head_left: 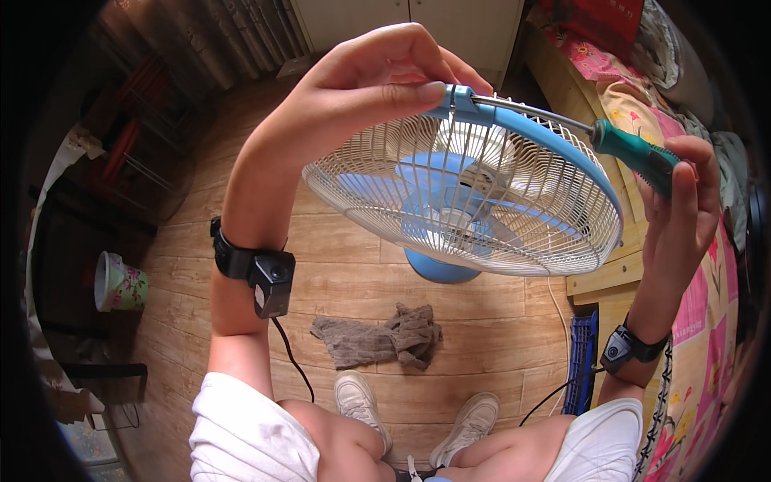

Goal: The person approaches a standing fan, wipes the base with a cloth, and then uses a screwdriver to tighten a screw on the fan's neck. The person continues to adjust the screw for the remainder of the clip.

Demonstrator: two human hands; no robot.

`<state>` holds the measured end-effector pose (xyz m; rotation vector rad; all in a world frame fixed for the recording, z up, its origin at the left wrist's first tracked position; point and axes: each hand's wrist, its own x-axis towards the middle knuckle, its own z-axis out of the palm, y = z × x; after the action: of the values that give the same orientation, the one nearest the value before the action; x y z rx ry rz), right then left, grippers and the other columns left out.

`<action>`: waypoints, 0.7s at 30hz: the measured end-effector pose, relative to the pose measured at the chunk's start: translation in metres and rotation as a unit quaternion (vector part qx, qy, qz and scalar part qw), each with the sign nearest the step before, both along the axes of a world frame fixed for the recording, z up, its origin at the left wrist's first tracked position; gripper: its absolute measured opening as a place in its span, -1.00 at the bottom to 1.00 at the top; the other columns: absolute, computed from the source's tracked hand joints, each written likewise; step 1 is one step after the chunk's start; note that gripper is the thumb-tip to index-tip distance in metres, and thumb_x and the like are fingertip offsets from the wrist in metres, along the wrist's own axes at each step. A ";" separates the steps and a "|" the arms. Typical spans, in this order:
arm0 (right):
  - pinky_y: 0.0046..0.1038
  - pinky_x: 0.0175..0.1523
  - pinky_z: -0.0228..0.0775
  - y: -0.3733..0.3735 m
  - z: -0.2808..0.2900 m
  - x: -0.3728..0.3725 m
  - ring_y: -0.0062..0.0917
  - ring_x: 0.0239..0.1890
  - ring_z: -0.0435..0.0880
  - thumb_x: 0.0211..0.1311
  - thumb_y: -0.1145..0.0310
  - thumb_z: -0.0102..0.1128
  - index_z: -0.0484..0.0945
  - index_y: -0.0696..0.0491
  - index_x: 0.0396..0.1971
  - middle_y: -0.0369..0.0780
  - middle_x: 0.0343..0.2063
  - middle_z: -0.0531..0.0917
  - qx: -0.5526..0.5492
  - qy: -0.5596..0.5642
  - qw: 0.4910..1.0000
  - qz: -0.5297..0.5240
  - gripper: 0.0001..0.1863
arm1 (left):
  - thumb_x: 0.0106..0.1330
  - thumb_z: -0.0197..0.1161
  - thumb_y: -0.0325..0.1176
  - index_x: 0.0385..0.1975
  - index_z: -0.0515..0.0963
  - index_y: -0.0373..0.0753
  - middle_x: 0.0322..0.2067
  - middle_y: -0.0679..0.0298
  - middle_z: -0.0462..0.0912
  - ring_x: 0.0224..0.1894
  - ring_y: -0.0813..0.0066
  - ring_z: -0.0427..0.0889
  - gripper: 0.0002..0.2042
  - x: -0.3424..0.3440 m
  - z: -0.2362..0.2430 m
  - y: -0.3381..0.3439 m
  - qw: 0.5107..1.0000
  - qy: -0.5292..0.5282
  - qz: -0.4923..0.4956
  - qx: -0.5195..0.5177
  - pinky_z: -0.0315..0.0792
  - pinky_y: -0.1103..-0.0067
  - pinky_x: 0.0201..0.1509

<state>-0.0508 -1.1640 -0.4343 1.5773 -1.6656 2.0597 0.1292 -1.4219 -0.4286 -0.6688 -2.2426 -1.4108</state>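
A blue electric fan (450, 209) with a round wire guard stands on its blue base in front of me. My left hand (385, 76) grips the top of the guard's blue rim, its thumb beside a small clip block (470, 108). My right hand (687, 181) is closed round the green handle of a screwdriver (626, 149). The shaft runs leftward along the rim, and its tip meets the clip block. Whether a screw sits there is too small to tell.
A crumpled brown cloth (381, 337) lies on the wood floor (265, 353) before my shoes. At left are a flowered bin (120, 281) and dark furniture. A bed with a pink flowered cover (699, 345) stands at right, beside a blue crate (582, 353) and a white cord.
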 end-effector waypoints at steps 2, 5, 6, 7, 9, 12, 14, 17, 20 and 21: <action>-0.78 -0.55 0.11 0.002 0.000 0.000 -0.84 -0.63 0.29 0.23 0.27 0.06 0.41 0.15 -0.15 -0.31 -0.53 0.51 -0.030 0.063 0.997 0.014 -0.71 | 0.27 0.05 -0.41 -0.23 0.43 -0.23 -0.11 -0.01 0.52 0.00 0.21 0.52 -0.87 0.000 0.000 0.000 1.000 -0.002 -0.002 0.011 0.43 0.36 0.04; -0.69 -0.37 0.32 0.004 -0.001 -0.005 -0.72 -0.48 0.44 0.22 0.32 0.07 0.37 0.17 -0.10 -0.24 -0.39 0.53 -0.027 0.108 0.993 0.026 -0.69 | 0.26 0.06 -0.38 -0.22 0.44 -0.23 -0.11 -0.02 0.52 -0.01 0.22 0.52 -0.85 0.001 -0.001 0.001 1.000 -0.004 0.004 0.019 0.43 0.35 0.04; -0.67 -0.33 0.36 0.003 -0.002 -0.007 -0.70 -0.44 0.47 0.21 0.33 0.08 0.36 0.17 -0.10 -0.22 -0.36 0.53 -0.015 0.104 0.994 0.035 -0.68 | 0.26 0.07 -0.37 -0.22 0.44 -0.23 -0.11 -0.02 0.52 -0.01 0.22 0.52 -0.85 0.001 -0.001 0.001 1.000 -0.005 0.008 0.020 0.43 0.35 0.03; -0.63 -0.27 0.38 0.004 -0.003 -0.009 -0.65 -0.39 0.49 0.20 0.35 0.10 0.36 0.17 -0.09 -0.21 -0.33 0.53 -0.024 0.134 0.990 0.027 -0.68 | 0.26 0.07 -0.37 -0.22 0.44 -0.23 -0.11 -0.01 0.52 -0.01 0.22 0.52 -0.85 0.002 0.000 0.001 1.000 -0.008 0.008 0.022 0.43 0.35 0.04; -0.55 -0.16 0.42 0.002 -0.007 -0.012 -0.57 -0.28 0.52 0.17 0.40 0.12 0.35 0.18 -0.08 -0.18 -0.26 0.51 -0.022 0.157 0.987 0.005 -0.66 | 0.25 0.08 -0.36 -0.22 0.44 -0.23 -0.11 -0.01 0.53 -0.01 0.22 0.52 -0.85 0.003 0.000 0.001 1.000 -0.011 0.009 0.022 0.42 0.34 0.04; -0.44 -0.04 0.41 -0.001 -0.008 -0.018 -0.45 -0.14 0.53 0.14 0.47 0.15 0.33 0.17 -0.06 -0.13 -0.17 0.50 -0.058 0.263 0.963 -0.001 -0.64 | 0.25 0.08 -0.36 -0.25 0.45 -0.22 -0.11 0.00 0.53 -0.02 0.22 0.53 -0.86 0.003 0.000 0.002 0.999 -0.015 0.014 0.039 0.41 0.33 0.05; -0.39 -0.02 0.41 -0.006 -0.008 -0.021 -0.39 -0.12 0.54 0.10 0.49 0.17 0.34 0.18 -0.05 -0.12 -0.17 0.51 -0.054 0.306 0.950 0.008 -0.61 | 0.25 0.08 -0.36 -0.26 0.46 -0.22 -0.12 0.01 0.53 -0.01 0.22 0.52 -0.87 0.003 0.001 0.002 0.999 -0.019 0.017 0.036 0.41 0.33 0.05; -0.36 0.00 0.40 -0.004 -0.005 -0.022 -0.33 -0.11 0.55 0.06 0.49 0.20 0.37 0.18 -0.04 -0.10 -0.18 0.54 -0.032 0.438 0.895 -0.074 -0.58 | 0.24 0.08 -0.36 -0.27 0.46 -0.21 -0.13 0.02 0.54 -0.01 0.22 0.52 -0.87 0.003 0.001 0.002 0.999 -0.016 0.022 0.030 0.40 0.32 0.05; -0.37 -0.04 0.43 0.000 -0.008 -0.024 -0.33 -0.15 0.58 0.02 0.50 0.22 0.42 0.19 -0.07 -0.10 -0.21 0.55 -0.022 0.457 0.879 -0.137 -0.59 | 0.24 0.08 -0.35 -0.27 0.46 -0.20 -0.13 0.02 0.54 0.00 0.21 0.52 -0.87 0.003 0.002 0.002 0.999 -0.016 0.029 0.020 0.41 0.31 0.05; -0.42 -0.10 0.46 0.000 -0.010 -0.025 -0.37 -0.17 0.59 0.02 0.52 0.22 0.43 0.19 -0.08 -0.10 -0.19 0.55 -0.027 0.434 0.890 -0.141 -0.60 | 0.25 0.08 -0.35 -0.27 0.46 -0.20 -0.13 0.02 0.54 0.00 0.21 0.51 -0.87 0.003 0.002 0.002 0.999 -0.015 0.032 0.011 0.41 0.31 0.05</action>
<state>-0.0757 -1.1641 -0.4447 1.7136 -1.3412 0.9822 0.1319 -1.4195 -0.4266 -0.5675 -2.2472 -1.4206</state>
